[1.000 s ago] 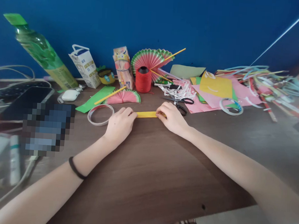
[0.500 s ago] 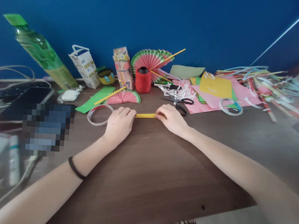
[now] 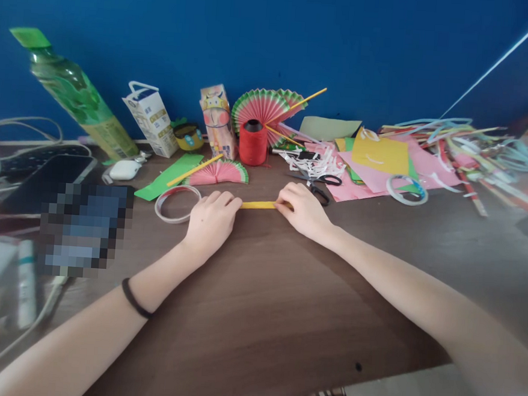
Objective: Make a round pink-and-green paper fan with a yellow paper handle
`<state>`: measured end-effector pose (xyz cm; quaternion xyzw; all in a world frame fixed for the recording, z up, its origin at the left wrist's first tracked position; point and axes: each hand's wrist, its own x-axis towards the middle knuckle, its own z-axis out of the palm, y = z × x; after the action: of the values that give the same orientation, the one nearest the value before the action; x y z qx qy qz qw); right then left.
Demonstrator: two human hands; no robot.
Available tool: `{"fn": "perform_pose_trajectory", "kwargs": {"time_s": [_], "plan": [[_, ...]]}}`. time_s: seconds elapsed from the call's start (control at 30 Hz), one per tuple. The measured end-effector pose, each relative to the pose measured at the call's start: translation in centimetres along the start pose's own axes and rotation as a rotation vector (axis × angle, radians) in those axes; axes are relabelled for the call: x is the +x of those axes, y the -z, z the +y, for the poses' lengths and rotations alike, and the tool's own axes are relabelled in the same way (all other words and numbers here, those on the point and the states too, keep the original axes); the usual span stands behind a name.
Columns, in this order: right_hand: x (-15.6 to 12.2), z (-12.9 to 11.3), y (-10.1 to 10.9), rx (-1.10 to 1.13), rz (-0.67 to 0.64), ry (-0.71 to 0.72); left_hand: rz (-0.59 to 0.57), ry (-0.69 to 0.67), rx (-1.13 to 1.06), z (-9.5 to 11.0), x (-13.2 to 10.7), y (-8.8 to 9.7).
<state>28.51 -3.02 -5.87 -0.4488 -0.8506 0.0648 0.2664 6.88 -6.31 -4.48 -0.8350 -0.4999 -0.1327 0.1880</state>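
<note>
A narrow yellow paper strip (image 3: pixel 258 205) lies across the desk between my two hands. My left hand (image 3: pixel 214 218) is closed over its left end, knuckles up, with the fingertips hidden beneath. At the other end my right hand (image 3: pixel 300 208) pinches the strip between thumb and fingers. A roll of tape (image 3: pixel 158 206) lies just left of my left hand. Black-handled scissors (image 3: pixel 329 179) rest right behind my right hand. Beyond my left hand is a small pink and green folded paper fan (image 3: pixel 229 171), with a yellow stick (image 3: pixel 194 169) across its left side.
A red thread spool (image 3: pixel 252 146), a larger paper fan (image 3: pixel 258 104), cartons (image 3: pixel 154 121) and a green bottle (image 3: pixel 73 88) stand along the blue wall. Coloured paper (image 3: pixel 380 155), another tape roll (image 3: pixel 389 185) and paper strips lie right. Phones and cables lie left.
Both hands keep hold of the yellow strip and have hardly moved. The whole view has shifted very slightly.
</note>
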Motion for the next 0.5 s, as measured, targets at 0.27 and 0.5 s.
{"fn": "perform_pose_trajectory", "kwargs": {"time_s": [0.27,0.5], "plan": [[-0.1,0.0,0.0,-0.055,0.025,0.057,-0.138,-0.012,0.073,1.2,-0.1,0.8],[-0.4,0.0,0.4,-0.104,-0.005,0.121,-0.196,-0.047,0.090,2.2,-0.5,1.3]]}}
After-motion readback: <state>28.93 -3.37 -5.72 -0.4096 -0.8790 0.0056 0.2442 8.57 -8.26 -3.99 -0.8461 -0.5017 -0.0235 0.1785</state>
